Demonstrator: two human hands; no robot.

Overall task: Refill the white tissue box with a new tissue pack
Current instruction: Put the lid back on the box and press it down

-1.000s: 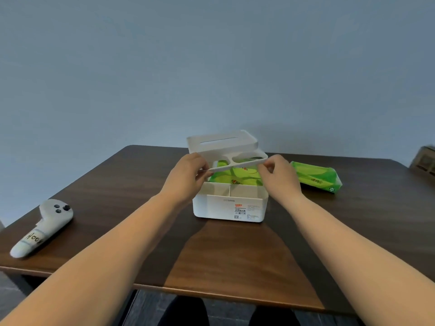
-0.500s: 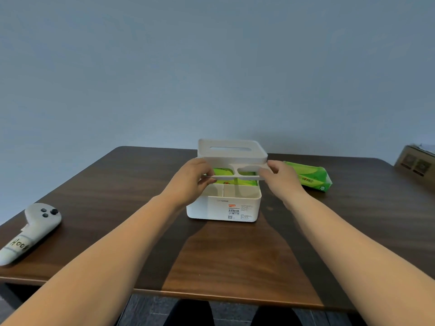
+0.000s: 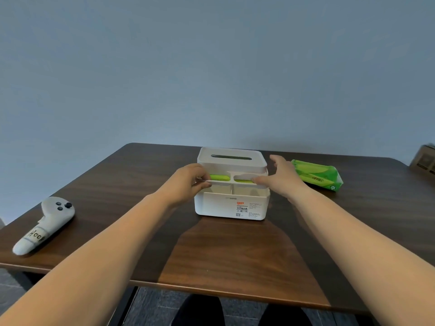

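Lowered since before, lid (image 3: 231, 158) nearly seated; left hand (image 3: 186, 182) pinches it, right hand (image 3: 280, 177) spread open.

controller (image 3: 43, 223) left — box (image 3: 231, 205) centre

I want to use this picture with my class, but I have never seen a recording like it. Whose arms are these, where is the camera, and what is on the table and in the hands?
No machine here: a person wears a camera on the head, looking down at both arms. On the wooden table stands a white tissue box. The left hand pinches its white lid by the front edge; the right hand rests open on the other side. A green tissue pack shows inside. A second green pack lies to the right, a grey game controller to the left.
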